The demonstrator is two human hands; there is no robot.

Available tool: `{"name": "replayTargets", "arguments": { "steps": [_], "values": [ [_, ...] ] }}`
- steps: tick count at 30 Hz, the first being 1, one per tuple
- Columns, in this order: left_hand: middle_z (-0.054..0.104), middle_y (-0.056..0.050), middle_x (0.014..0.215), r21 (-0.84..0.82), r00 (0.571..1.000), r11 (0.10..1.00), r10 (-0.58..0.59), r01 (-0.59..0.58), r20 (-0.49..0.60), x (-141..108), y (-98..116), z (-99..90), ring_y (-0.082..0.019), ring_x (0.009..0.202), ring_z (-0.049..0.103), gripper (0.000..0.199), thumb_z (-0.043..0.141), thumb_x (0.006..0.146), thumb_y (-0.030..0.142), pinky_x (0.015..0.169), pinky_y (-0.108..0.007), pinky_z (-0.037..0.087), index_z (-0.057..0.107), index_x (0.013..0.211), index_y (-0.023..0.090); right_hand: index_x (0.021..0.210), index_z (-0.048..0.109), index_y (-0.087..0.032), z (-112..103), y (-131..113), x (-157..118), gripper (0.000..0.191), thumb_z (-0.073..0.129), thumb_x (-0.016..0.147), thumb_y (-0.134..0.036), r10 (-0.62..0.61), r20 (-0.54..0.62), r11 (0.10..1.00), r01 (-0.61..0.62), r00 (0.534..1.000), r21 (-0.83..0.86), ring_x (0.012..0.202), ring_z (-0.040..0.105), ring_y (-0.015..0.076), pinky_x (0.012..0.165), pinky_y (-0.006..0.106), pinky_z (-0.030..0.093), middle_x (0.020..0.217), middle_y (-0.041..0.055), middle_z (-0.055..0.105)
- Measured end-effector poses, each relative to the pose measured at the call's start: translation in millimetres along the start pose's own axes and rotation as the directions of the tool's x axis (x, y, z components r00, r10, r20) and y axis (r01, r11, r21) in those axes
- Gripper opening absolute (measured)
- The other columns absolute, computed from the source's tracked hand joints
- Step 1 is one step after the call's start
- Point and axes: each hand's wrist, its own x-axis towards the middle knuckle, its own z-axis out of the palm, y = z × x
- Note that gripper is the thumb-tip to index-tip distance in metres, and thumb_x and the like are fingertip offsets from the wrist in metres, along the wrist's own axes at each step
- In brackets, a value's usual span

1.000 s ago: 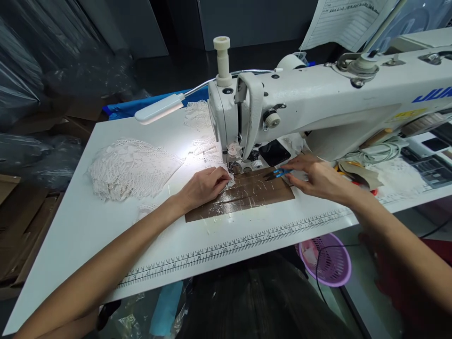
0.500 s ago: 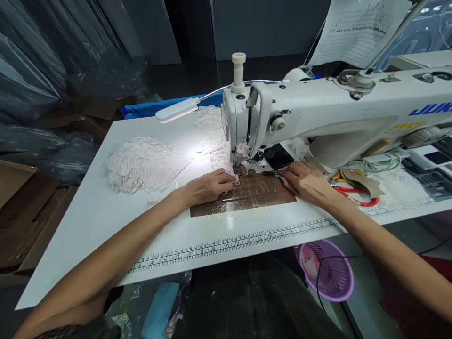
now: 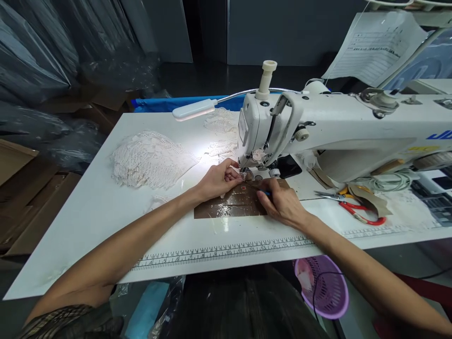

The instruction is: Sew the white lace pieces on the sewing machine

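My left hand [image 3: 221, 180] is closed in a pinch at the left of the needle area, on the edge of a small bit of white lace [image 3: 243, 175] below the presser foot of the sewing machine [image 3: 259, 136]. Closed around a slim tool with a blue part [image 3: 265, 192], my right hand [image 3: 282, 201] reaches in from the right. The tool's dark, thin end points left toward the lace; its exact kind is too small to make out. Both hands are over a shiny brown sheet [image 3: 226, 207] on the white table. A gathered heap of white lace [image 3: 151, 160] lies to the left.
Red-handled scissors [image 3: 363, 214] lie at the right, beside coiled cable [image 3: 384, 181]. A black phone-like object [image 3: 288, 165] sits under the machine arm. A lamp [image 3: 195, 109] shines from behind. Below the table edge stands a purple basket [image 3: 334, 292].
My right hand has moved left with the blue tool, closer to the needle area and my left hand. My left fingers have curled in at the lace. The view has shifted slightly.
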Motion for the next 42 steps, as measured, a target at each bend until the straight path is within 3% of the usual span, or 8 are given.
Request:
{"name": "replayTargets", "arguments": {
  "steps": [5, 10, 16, 25, 36, 42],
  "values": [
    [0.072, -0.006, 0.095, -0.023, 0.988, 0.992, -0.12, 0.123, 0.099, 2.6, 3.2, -5.9, -0.013, 0.077, 0.067, 0.028, 0.063, 0.084, 0.029, 0.061, -0.024, 0.052, 0.048, 0.105, 0.018, 0.095, 0.059, -0.016, 4.9, 0.4, 27.9, 0.046, 0.022, 0.101, -0.042, -0.011, 0.055, 0.978, 0.022, 0.998, -0.208, 0.062, 0.059, 0.0207, 0.052, 0.03, 0.025, 0.077, 0.0084, 0.068],
    [0.073, -0.003, 0.094, 0.029, 0.991, 0.996, -0.092, 0.09, 0.096, -1.6, 1.4, -5.6, -0.015, 0.081, 0.069, 0.042, 0.066, 0.08, 0.028, 0.07, -0.027, 0.053, 0.047, 0.116, 0.018, 0.1, 0.062, -0.014, 10.0, 3.9, 36.3, 0.054, 0.02, 0.101, -0.048, -0.001, 0.085, 0.947, 0.029, 0.996, -0.321, 0.061, 0.058, 0.0214, 0.05, 0.03, 0.018, 0.076, 0.0098, 0.069],
    [0.075, -0.001, 0.089, -0.006, 0.991, 0.991, -0.131, 0.131, 0.018, -4.2, -4.4, -5.7, -0.016, 0.086, 0.07, 0.041, 0.064, 0.083, 0.027, 0.084, -0.032, 0.052, 0.048, 0.119, 0.018, 0.11, 0.062, -0.016, 13.3, 5.9, 35.2, 0.057, 0.02, 0.1, -0.052, -0.05, 0.077, 0.954, 0.07, 0.996, -0.291, 0.062, 0.058, 0.0216, 0.049, 0.03, 0.016, 0.08, 0.0095, 0.07],
    [0.074, -0.004, 0.088, -0.136, 0.971, 0.962, -0.229, 0.235, 0.064, 0.7, -4.1, -7.8, -0.015, 0.079, 0.069, 0.045, 0.065, 0.082, 0.027, 0.078, -0.031, 0.051, 0.048, 0.122, 0.014, 0.109, 0.06, -0.014, 11.1, -5.3, 43.2, 0.047, 0.03, 0.099, -0.049, 0.055, 0.13, 0.956, -0.015, 0.99, -0.294, 0.063, 0.061, 0.0224, 0.048, 0.029, 0.015, 0.086, 0.0108, 0.071],
    [0.072, -0.003, 0.089, -0.203, 0.954, 0.932, -0.292, 0.299, 0.064, 0.9, -5.7, -8.7, -0.017, 0.084, 0.068, 0.05, 0.066, 0.082, 0.025, 0.079, -0.032, 0.051, 0.045, 0.126, 0.014, 0.101, 0.059, -0.011, 14.7, -11.5, 50.4, 0.045, 0.025, 0.102, -0.04, -0.07, 0.075, 0.958, 0.088, 0.995, -0.273, 0.081, 0.062, 0.0267, 0.063, 0.033, 0.035, 0.094, 0.0132, 0.069],
    [0.072, -0.004, 0.087, -0.248, 0.946, 0.913, -0.317, 0.323, 0.068, 1.2, -7.0, -7.5, -0.017, 0.081, 0.068, 0.053, 0.067, 0.082, 0.027, 0.08, -0.034, 0.05, 0.043, 0.128, 0.014, 0.098, 0.058, -0.014, 21.7, -11.3, 50.3, 0.04, 0.027, 0.102, -0.039, 0.005, 0.067, 0.969, 0.012, 0.998, -0.247, 0.073, 0.06, 0.0244, 0.062, 0.033, 0.032, 0.088, 0.0115, 0.068]
  ]
}}
